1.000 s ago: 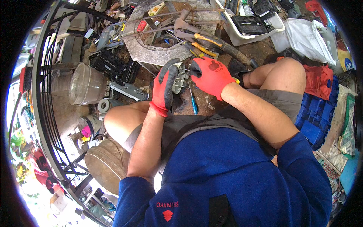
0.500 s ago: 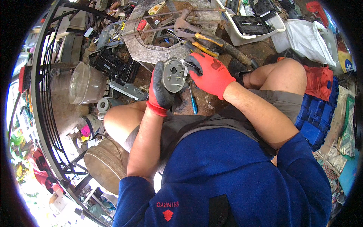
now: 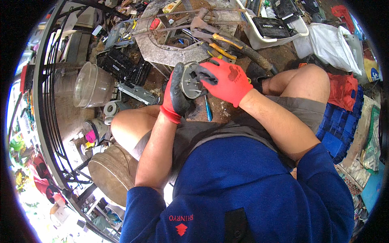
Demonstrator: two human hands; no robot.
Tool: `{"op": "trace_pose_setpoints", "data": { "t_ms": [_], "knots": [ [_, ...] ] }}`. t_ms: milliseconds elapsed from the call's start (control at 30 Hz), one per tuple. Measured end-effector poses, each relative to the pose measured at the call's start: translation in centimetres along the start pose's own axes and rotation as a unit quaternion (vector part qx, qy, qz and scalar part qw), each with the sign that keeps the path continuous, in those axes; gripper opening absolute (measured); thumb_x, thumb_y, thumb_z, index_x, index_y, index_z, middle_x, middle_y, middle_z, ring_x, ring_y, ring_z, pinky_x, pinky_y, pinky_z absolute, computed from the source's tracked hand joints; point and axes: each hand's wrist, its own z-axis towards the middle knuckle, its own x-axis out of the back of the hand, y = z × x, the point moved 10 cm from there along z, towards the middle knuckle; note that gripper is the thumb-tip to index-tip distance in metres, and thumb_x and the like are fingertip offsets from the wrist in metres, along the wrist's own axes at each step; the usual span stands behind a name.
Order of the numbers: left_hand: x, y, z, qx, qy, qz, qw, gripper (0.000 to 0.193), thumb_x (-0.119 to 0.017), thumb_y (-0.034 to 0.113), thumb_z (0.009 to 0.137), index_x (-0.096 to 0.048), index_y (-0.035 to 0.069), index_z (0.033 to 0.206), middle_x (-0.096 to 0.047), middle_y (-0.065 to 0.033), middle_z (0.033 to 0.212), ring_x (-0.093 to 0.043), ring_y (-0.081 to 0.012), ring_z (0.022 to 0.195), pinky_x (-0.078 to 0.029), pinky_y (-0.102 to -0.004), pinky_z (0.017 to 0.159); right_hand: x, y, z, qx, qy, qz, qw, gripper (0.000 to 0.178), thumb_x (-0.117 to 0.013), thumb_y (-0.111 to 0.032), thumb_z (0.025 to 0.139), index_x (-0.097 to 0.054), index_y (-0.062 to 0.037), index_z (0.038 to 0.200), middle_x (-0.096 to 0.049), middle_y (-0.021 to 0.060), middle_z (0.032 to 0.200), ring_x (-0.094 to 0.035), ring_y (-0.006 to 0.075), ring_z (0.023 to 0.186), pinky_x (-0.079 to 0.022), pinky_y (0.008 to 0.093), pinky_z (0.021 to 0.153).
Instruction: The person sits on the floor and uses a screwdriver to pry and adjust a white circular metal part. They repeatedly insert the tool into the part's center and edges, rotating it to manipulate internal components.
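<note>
My left hand [image 3: 177, 94], in a red glove with a black palm, grips a round grey metal housing [image 3: 190, 86] by its left side. Its flat face has a dark hole and several small raised pins. My right hand [image 3: 227, 79], gloved alike, reaches over the upper right of the housing with its fingers curled and pressed together against it. Whatever lies between those fingertips is hidden. Just below the housing, a blue-handled screwdriver [image 3: 208, 108] lies on the dirty floor between my legs.
A hammer [image 3: 202, 28] and orange-handled pliers [image 3: 223, 50] lie beyond my hands by a worn grey board [image 3: 156, 52]. A white bin [image 3: 269, 41] of black boxes stands far right. On the left are a clear plastic tub [image 3: 87, 87] and a black metal rack [image 3: 38, 97].
My right hand has shifted slightly left, its fingers now covering more of the housing's face. A small pale piece seen at its fingertips before is now hidden. The left hand keeps its grip.
</note>
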Motion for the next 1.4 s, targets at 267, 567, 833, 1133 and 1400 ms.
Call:
{"op": "trace_pose_setpoints", "data": {
  "t_ms": [267,567,833,1133,1400],
  "knots": [
    [-0.2,0.1,-0.1,0.001,-0.037,0.056,0.998,0.059,-0.040,0.053,0.104,-0.060,0.004,0.130,-0.068,-0.0123,0.120,-0.065,-0.0246,0.107,-0.053,-0.0407,0.094,-1.3,0.1,0.2,0.016,-0.056,-0.085,0.995,0.042,-0.073,-0.031,0.085,-0.066,-0.0169,0.123,-0.065,0.0126,0.116,-0.068,0.0345,0.099,-0.057,0.0444,0.081],
    [0.9,-1.1,-0.3,0.050,-0.020,0.027,0.998,0.064,-0.040,0.057,0.102,-0.057,0.006,0.137,-0.064,-0.0126,0.130,-0.064,-0.0277,0.115,-0.051,-0.0446,0.100,-2.3,-1.2,0.2,0.094,-0.145,-0.113,0.978,0.031,-0.066,-0.027,0.086,-0.064,-0.0154,0.114,-0.063,0.0129,0.108,-0.069,0.0345,0.092,-0.056,0.0461,0.073],
    [-1.0,-1.0,-0.5,0.068,-0.071,0.046,0.994,0.064,-0.037,0.057,0.103,-0.057,0.006,0.136,-0.066,-0.0137,0.127,-0.064,-0.0278,0.114,-0.053,-0.0438,0.097,-1.9,1.1,0.1,-0.002,-0.060,0.002,0.998,0.042,-0.069,-0.033,0.084,-0.062,-0.0120,0.119,-0.064,0.0133,0.113,-0.067,0.0360,0.098,-0.055,0.0469,0.082],
    [-0.8,-0.8,-0.4,0.055,-0.107,0.073,0.990,0.065,-0.037,0.058,0.103,-0.057,0.004,0.136,-0.066,-0.0136,0.127,-0.065,-0.0263,0.113,-0.053,-0.0422,0.096,-2.5,0.6,0.4,0.013,-0.109,-0.059,0.992,0.039,-0.068,-0.033,0.085,-0.063,-0.0111,0.118,-0.064,0.0141,0.113,-0.067,0.0357,0.099,-0.055,0.0471,0.082],
    [-1.3,-1.2,-0.4,0.069,-0.082,0.023,0.994,0.061,-0.039,0.053,0.104,-0.055,0.006,0.138,-0.066,-0.0121,0.128,-0.065,-0.0277,0.114,-0.053,-0.0422,0.098,-2.3,1.0,0.3,0.003,-0.104,-0.046,0.993,0.037,-0.068,-0.034,0.086,-0.063,-0.0102,0.115,-0.063,0.0143,0.114,-0.067,0.0359,0.098,-0.056,0.0467,0.079]
  ]
}}
